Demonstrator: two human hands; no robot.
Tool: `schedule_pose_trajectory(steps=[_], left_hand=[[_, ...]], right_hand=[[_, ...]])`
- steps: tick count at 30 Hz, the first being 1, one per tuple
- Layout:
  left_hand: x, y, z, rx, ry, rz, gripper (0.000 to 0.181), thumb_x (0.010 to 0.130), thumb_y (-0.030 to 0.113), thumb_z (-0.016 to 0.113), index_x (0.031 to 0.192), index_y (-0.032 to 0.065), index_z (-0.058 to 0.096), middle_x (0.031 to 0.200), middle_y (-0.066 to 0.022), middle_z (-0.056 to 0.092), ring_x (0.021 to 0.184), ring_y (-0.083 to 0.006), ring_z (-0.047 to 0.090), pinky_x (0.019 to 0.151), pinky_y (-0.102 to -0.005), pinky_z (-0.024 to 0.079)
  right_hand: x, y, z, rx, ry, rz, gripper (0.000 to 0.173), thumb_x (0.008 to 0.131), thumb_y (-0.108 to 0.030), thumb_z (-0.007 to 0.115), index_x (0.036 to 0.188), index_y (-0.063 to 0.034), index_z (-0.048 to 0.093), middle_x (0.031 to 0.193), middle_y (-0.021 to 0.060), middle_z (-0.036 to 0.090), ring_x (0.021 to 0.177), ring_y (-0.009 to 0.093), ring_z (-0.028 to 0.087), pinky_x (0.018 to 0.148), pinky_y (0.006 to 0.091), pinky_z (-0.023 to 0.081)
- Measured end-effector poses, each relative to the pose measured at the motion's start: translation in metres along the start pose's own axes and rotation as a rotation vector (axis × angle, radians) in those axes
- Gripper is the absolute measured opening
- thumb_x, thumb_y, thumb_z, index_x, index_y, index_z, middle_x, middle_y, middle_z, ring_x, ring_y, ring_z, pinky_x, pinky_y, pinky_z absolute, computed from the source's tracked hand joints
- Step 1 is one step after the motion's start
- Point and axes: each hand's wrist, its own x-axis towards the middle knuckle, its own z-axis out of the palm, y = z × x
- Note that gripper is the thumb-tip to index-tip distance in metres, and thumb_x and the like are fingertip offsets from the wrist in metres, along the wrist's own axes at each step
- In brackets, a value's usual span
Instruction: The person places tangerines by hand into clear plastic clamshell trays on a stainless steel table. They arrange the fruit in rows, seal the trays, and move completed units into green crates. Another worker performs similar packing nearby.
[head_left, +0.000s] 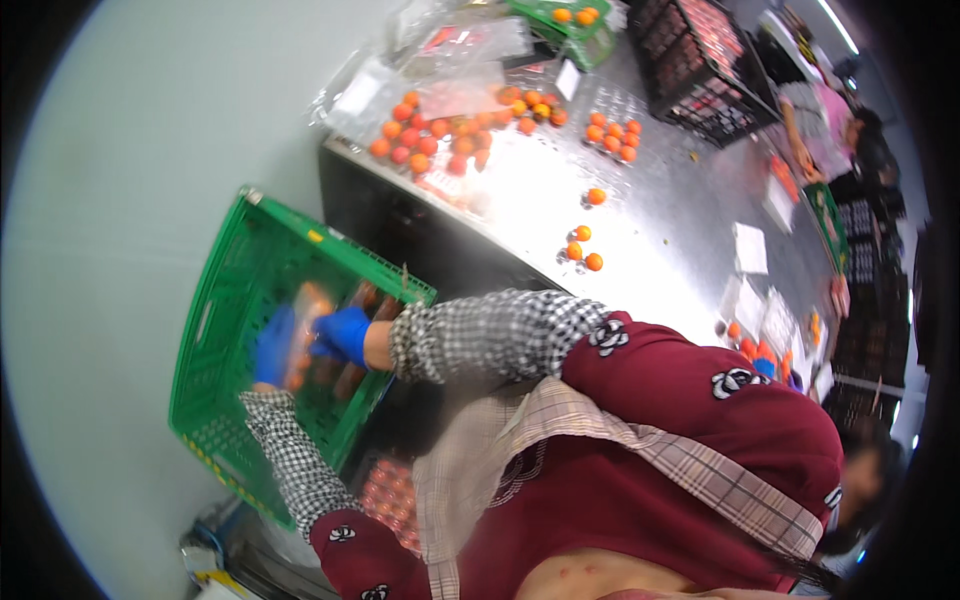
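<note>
Both of my arms reach down into a green plastic crate (202, 322) beside the metal table. My left hand (274, 349), in a blue glove, grips the left side of a clear plastic pack of orange tomatoes (304, 337). From the other side, my blue-gloved right hand (341, 336) touches the same pack, its fingers bent against it; motion blur hides the exact grip. More packs of darker red tomatoes (349, 379) lie along the crate's right side, partly hidden beneath my right hand and forearm.
Loose tomatoes (409, 139) and plastic bags (480, 41) cover the far left of the steel table (517, 217). Beyond them stand a small green basket (596, 49) and a black crate (697, 82) of red packs. A co-worker (817, 127) works at right. A red pack (390, 499) lies below me.
</note>
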Motion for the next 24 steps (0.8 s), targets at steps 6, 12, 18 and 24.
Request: schedule_pose_trajectory(steps=[6,12,18,24], left_hand=[[0.101,-0.052,0.032,0.556,0.086,0.443,0.050,0.102,0.042,0.046,0.115,-0.0034,0.061,0.105,-0.0152,0.067,0.092,-0.0304,0.061,0.080,-0.0401,0.047],[0.177,-0.124,0.017,0.216,-0.024,0.325,0.039,0.101,0.037,0.042,0.108,0.0048,0.063,0.095,-0.0194,0.066,0.081,-0.0339,0.063,0.070,-0.0450,0.051],[0.075,0.010,0.034,0.069,-0.152,-0.146,0.051,0.095,0.059,0.045,0.105,0.0130,0.066,0.085,-0.0054,0.066,0.065,-0.0225,0.058,0.054,-0.0408,0.047],[0.143,-0.074,0.001,0.168,0.316,0.348,0.046,0.098,0.039,0.054,0.107,-0.0040,0.068,0.092,-0.0141,0.071,0.080,-0.0256,0.063,0.073,-0.0425,0.050]], right_hand=[[0.042,-0.005,-0.038,0.156,-0.120,0.173,0.028,0.096,-0.026,0.057,0.102,-0.0009,0.068,0.094,0.0141,0.071,0.087,0.025,0.069,0.082,0.0383,0.055],[-0.135,-0.103,-0.098,-0.362,-0.391,-0.241,0.029,0.097,-0.022,0.059,0.112,0.0011,0.068,0.104,0.0126,0.071,0.089,0.018,0.069,0.080,0.0268,0.054],[-0.169,-0.129,-0.402,-0.378,0.578,-0.817,0.028,0.089,-0.007,0.059,0.115,-0.0013,0.066,0.097,0.0068,0.072,0.087,0.016,0.069,0.074,0.0274,0.054],[-0.186,-0.114,-0.501,-0.510,0.854,-0.840,0.027,0.086,-0.011,0.066,0.111,-0.0032,0.069,0.097,0.0082,0.072,0.084,0.018,0.068,0.078,0.0319,0.053]])
